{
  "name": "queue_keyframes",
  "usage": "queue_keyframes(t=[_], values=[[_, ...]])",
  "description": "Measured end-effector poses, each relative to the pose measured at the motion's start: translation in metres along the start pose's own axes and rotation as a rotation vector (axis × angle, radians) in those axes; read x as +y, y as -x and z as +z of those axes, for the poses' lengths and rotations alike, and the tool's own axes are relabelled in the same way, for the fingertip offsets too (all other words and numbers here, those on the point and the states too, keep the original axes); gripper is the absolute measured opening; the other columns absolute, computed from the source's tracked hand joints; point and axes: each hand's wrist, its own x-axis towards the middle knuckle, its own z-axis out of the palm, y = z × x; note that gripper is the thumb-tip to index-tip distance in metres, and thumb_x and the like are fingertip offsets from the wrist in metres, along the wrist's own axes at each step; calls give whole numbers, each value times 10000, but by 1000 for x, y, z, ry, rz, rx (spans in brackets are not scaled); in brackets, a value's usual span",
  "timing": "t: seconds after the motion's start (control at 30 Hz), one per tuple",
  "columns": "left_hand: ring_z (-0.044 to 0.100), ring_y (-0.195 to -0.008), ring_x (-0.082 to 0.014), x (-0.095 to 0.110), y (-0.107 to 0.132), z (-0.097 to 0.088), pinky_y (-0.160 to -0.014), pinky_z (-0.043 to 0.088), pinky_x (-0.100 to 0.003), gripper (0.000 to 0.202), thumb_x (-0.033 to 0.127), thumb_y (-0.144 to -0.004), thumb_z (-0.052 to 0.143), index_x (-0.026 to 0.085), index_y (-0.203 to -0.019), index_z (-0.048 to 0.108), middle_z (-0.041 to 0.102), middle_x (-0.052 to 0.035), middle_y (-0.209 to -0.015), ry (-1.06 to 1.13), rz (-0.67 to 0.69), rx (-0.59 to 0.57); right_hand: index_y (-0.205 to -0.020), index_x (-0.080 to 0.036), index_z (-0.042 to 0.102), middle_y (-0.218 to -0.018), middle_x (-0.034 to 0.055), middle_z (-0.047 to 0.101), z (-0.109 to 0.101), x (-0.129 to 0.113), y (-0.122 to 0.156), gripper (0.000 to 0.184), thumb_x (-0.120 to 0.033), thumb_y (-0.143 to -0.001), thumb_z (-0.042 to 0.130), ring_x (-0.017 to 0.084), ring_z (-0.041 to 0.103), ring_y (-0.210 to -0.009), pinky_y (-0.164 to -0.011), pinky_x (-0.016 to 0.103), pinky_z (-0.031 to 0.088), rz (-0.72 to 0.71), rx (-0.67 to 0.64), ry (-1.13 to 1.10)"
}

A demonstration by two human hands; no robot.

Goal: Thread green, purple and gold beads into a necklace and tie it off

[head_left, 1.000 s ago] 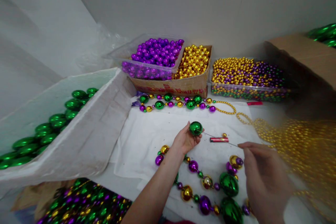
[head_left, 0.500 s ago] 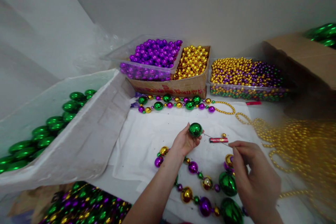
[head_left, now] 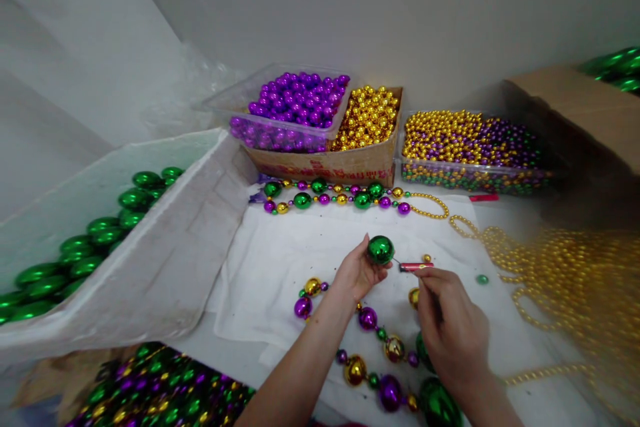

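Observation:
My left hand (head_left: 357, 273) pinches a large shiny green bead (head_left: 381, 249) above a white cloth (head_left: 280, 260). My right hand (head_left: 447, 323) is closed in a pinch just right of the bead, on a thin needle or wire that runs into it. A red lighter (head_left: 415, 267) lies on the cloth right behind my right fingers. A half-strung strand of green, purple and gold beads (head_left: 370, 347) curves under both wrists.
A finished bead strand (head_left: 340, 197) lies at the cloth's far edge. Behind stand a tub of purple beads (head_left: 295, 103), a box of gold beads (head_left: 367, 117) and a tray of mixed small beads (head_left: 470, 143). Green beads fill a white box (head_left: 100, 233) at left; gold strands (head_left: 575, 280) pile at right.
My right hand slid left along the wire toward the green bead, closing the gap. My left hand shifted the bead slightly right. A small green bead now shows on the cloth at right.

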Motion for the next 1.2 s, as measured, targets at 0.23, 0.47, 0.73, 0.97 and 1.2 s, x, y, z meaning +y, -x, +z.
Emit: queue_keyframes(t=[0.23,0.47,0.73,0.97,1.2], values=[[586,-619,-145,-11,6,14,-467,432,-201,404,468,-875,454,92,-995,542,597,-85,-877,-7,-44,-53,-940,-110,497,-993,66,582,13,11,11,120,-34,-848,496,94,547,-936,-755,189,437,1,5,35],[590,-803,-180,-15,5,26,-722,492,-331,292,332,-836,552,140,-1055,560,592,-87,-978,-134,112,-160,-787,-137,621,-848,47,553,25,47,14,157,-288,-828,602,135,543,-812,-697,255,445,561,15,-332],[542,-840,-135,-6,-6,48,-742,435,-244,333,382,-819,579,83,-943,654,601,-100,-982,-588,389,-195,-1027,-115,604,-751,46,548,1,76,19,502,-538,-757,604,114,489,-551,-469,242,394,1028,-192,-775],[548,-786,-105,-23,-43,79,-712,417,-212,313,367,-844,528,92,-922,657,609,-75,-857,-763,397,-313,-1257,-161,437,-832,72,574,-14,92,24,687,-640,-772,523,200,597,-629,-527,328,500,1103,-84,-605],[567,-647,-86,-30,-74,88,-605,447,-207,267,305,-863,477,87,-938,611,580,-63,-806,-877,292,-328,-1294,-166,445,-1126,128,548,-6,113,46,632,-596,-831,433,203,595,-745,-653,367,502,987,-239,-314]])
